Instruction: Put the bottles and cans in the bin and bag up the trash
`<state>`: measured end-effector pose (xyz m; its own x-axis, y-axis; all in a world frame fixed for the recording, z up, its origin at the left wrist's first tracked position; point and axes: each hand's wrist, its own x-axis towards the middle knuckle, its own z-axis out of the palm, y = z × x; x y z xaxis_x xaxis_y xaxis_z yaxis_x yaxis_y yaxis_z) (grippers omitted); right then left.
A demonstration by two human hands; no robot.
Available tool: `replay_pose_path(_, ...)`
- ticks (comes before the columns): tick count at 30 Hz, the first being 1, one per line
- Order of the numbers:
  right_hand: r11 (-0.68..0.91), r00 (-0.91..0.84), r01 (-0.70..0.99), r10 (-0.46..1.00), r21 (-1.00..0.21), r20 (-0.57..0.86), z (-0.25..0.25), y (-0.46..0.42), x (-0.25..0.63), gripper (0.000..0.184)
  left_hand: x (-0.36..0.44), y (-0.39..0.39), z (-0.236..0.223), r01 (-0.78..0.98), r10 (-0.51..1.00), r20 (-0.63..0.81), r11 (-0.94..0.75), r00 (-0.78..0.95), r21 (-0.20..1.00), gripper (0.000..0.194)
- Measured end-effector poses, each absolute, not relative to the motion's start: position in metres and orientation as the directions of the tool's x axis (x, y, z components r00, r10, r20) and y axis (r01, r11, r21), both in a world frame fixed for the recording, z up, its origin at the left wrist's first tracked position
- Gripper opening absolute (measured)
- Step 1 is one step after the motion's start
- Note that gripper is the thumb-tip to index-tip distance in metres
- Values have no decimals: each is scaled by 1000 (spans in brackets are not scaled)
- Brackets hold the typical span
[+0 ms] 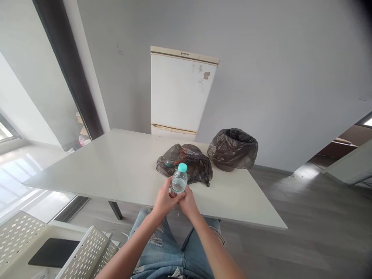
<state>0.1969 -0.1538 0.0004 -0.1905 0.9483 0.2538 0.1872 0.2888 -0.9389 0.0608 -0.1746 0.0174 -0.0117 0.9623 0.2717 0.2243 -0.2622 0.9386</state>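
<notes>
both hands are on one small clear bottle right now, and from my remote seat the head view gives me a decent look at it. left hand wraps its left side, right hand has the other side, fingers meeting low on the front. so the grip is closed around the bottle on both sides – no gap that i can see, though the far-side fingers are hidden from me.

the bottle's roughly upright, turquoise cap on, clear liquid partway up inside. it's at the near edge of the counter; can't tell if its base touches anything.

just behind it there's a crumpled dark see-through bag lying on the counter, with something reddish showing through the plastic. to the right, near the far corner, i've got a container with another dark bag draped over its rim, mouth open upward.

past the counter a white fridge stands by the grey wall – paint's patchy on its door. lower left of my view: white perforated baskets.
</notes>
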Motion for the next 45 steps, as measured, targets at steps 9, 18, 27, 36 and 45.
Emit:
replay_pose_path(9, 491, -461, 469, 845, -734, 271, 1, -144, 167, 59, -1, -164, 3, 307, 923, 304, -226, -234, 924, 41)
replay_pose_path(18, 571, -527, 603, 809, -557, 258, 2, -154, 165, 50, -125, -101, 21, 511, 770, 337, -17, -541, 859, 47)
replay_pose_path(27, 568, -525, 621, 813, -540, 251, 4, -155, 165, 47, -161, 16, 30, 448, 677, 338, -14, -654, 894, 47)
replay_pose_path(36, 548, -531, 642, 822, -537, 204, 2, -154, 166, 53, -166, 65, 25, 507, 698, 321, 71, -641, 859, 47)
replay_pose_path(45, 550, -529, 636, 821, -541, 213, 6, -155, 167, 51, -169, 75, 22, 596, 717, 340, 130, -609, 792, 56)
